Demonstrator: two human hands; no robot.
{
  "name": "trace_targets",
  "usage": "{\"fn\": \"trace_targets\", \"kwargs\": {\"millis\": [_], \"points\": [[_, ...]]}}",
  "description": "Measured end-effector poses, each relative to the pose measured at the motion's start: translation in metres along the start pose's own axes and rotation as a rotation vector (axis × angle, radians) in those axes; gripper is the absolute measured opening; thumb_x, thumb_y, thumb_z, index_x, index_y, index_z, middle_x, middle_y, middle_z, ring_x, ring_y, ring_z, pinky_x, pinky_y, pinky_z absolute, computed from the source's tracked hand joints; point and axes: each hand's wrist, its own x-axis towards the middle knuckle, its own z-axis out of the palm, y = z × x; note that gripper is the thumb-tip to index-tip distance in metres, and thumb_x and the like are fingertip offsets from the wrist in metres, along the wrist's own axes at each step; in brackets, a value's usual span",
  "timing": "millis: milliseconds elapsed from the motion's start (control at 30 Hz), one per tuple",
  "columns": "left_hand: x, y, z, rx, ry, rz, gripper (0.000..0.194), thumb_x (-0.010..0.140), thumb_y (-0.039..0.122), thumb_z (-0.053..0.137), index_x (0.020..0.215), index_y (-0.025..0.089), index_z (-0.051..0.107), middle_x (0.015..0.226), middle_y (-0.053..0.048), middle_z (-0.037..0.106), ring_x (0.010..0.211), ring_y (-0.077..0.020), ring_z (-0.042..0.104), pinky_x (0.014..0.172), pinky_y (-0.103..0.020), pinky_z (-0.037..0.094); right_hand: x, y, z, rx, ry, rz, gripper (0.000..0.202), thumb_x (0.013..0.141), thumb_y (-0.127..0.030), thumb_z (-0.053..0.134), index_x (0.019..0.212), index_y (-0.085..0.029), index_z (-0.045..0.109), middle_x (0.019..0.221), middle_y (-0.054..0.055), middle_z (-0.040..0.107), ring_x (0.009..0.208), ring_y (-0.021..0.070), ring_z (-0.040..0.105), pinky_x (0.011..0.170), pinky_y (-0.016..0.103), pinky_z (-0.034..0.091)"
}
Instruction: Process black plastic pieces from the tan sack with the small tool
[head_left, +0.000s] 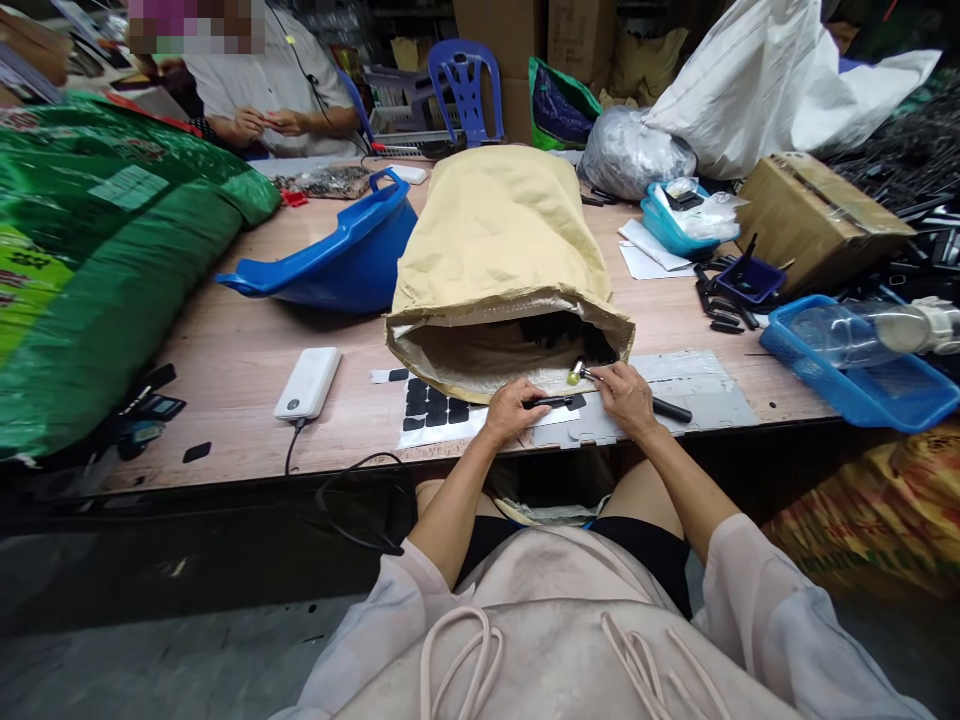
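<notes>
My left hand [511, 408] is closed on one end of a slim black part [551, 401] lying level over the table's front edge. My right hand [624, 398] grips a small hammer by its black handle [672, 410]; the metal and yellow head [576, 373] pokes out at the left of the fingers. Behind both hands a large tan sack [510, 230] lies with its mouth open toward me, dark pieces [559, 330] inside. A white sheet with black stickers [436, 405] is left of my left hand, partly under the sack. A grey board [697, 385] lies beneath my right hand.
A white power bank [307, 383] with a cable and a blue basin [337, 255] are on the left, beside a big green sack [112, 270]. Rightward stand a blue tray [862, 375], a cardboard box [821, 220] and black parts. Across the table sits a person [270, 80].
</notes>
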Motion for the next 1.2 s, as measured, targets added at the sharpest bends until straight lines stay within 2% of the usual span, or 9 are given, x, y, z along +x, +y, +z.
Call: {"fn": "trace_targets", "kwargs": {"millis": [200, 333, 500, 700, 833, 933, 1067, 1133, 1200], "points": [[0.0, 0.004, -0.007, 0.034, -0.025, 0.033, 0.016, 0.083, 0.025, 0.079, 0.1, 0.023, 0.08, 0.095, -0.003, 0.07, 0.093, -0.0208, 0.067, 0.085, -0.032, 0.052, -0.003, -0.005, 0.006, -0.039, -0.026, 0.021, 0.03, 0.102, -0.028, 0.05, 0.119, -0.024, 0.075, 0.102, 0.009, 0.066, 0.096, 0.024, 0.052, 0.084, 0.034, 0.039], [-0.021, 0.027, -0.008, 0.048, -0.023, 0.152, 0.014, 0.087, 0.03, 0.077, 0.098, 0.022, 0.079, 0.095, -0.006, 0.07, 0.096, -0.0235, 0.065, 0.088, -0.036, 0.052, -0.001, -0.008, 0.002, -0.067, -0.074, 0.039, 0.03, 0.101, -0.029, 0.051, 0.118, -0.023, 0.075, 0.104, 0.01, 0.065, 0.098, 0.0249, 0.051, 0.082, 0.035, 0.039], [-0.078, 0.061, 0.023, -0.115, -0.34, 0.249, 0.022, 0.097, 0.039, 0.067, 0.109, 0.023, 0.077, 0.097, -0.005, 0.075, 0.087, -0.0182, 0.069, 0.08, -0.029, 0.053, -0.001, -0.009, 0.001, -0.105, -0.083, 0.044, 0.03, 0.101, -0.029, 0.05, 0.118, -0.023, 0.074, 0.104, 0.01, 0.064, 0.099, 0.0257, 0.051, 0.082, 0.036, 0.038], [-0.107, 0.022, 0.084, 0.133, -0.645, -0.242, 0.029, 0.095, 0.038, 0.065, 0.119, 0.026, 0.076, 0.112, -0.004, 0.078, 0.102, -0.0223, 0.073, 0.087, -0.03, 0.054, -0.001, -0.011, 0.001, -0.114, -0.081, 0.044, 0.028, 0.101, -0.028, 0.051, 0.117, -0.023, 0.073, 0.104, 0.01, 0.065, 0.099, 0.0253, 0.05, 0.082, 0.035, 0.036], [-0.106, -0.007, 0.099, 0.216, -0.741, -0.412, 0.044, 0.097, 0.037, 0.062, 0.14, 0.027, 0.065, 0.132, -0.008, 0.074, 0.119, -0.0263, 0.071, 0.095, -0.034, 0.055, 0.0, -0.012, 0.0, -0.125, -0.081, 0.044, 0.027, 0.101, -0.028, 0.052, 0.116, -0.023, 0.073, 0.103, 0.01, 0.064, 0.098, 0.0252, 0.05, 0.08, 0.035, 0.036], [-0.1, 0.005, 0.089, 0.177, -0.8, -0.258, 0.043, 0.089, 0.033, 0.072, 0.132, 0.027, 0.071, 0.121, -0.007, 0.078, 0.112, -0.0278, 0.073, 0.091, -0.034, 0.056, 0.0, -0.013, -0.001, -0.127, -0.068, 0.032, 0.026, 0.1, -0.027, 0.052, 0.113, -0.023, 0.073, 0.101, 0.01, 0.064, 0.097, 0.0256, 0.051, 0.079, 0.035, 0.036], [-0.063, 0.045, 0.048, -0.139, -0.801, 0.057, 0.025, 0.087, 0.036, 0.075, 0.109, 0.025, 0.081, 0.092, -0.003, 0.08, 0.084, -0.0211, 0.073, 0.076, -0.029, 0.054, -0.001, -0.013, -0.001, -0.115, -0.058, 0.033, 0.026, 0.1, -0.028, 0.052, 0.114, -0.023, 0.073, 0.102, 0.011, 0.064, 0.097, 0.026, 0.051, 0.079, 0.036, 0.036], [-0.027, 0.055, 0.021, -0.301, -0.677, 0.089, 0.027, 0.092, 0.042, 0.07, 0.109, 0.023, 0.08, 0.095, -0.003, 0.08, 0.085, -0.0201, 0.073, 0.078, -0.028, 0.055, -0.002, -0.013, -0.001, -0.106, -0.061, 0.035, 0.026, 0.1, -0.028, 0.051, 0.115, -0.023, 0.072, 0.102, 0.011, 0.064, 0.097, 0.026, 0.051, 0.079, 0.036, 0.036], [0.017, 0.049, -0.006, -0.286, -0.371, 0.036, 0.029, 0.094, 0.043, 0.068, 0.108, 0.02, 0.079, 0.099, -0.006, 0.08, 0.092, -0.0228, 0.073, 0.083, -0.031, 0.057, -0.002, -0.013, -0.001, -0.096, -0.062, 0.032, 0.027, 0.1, -0.027, 0.05, 0.116, -0.023, 0.072, 0.102, 0.011, 0.064, 0.096, 0.0258, 0.051, 0.079, 0.036, 0.036]]}}
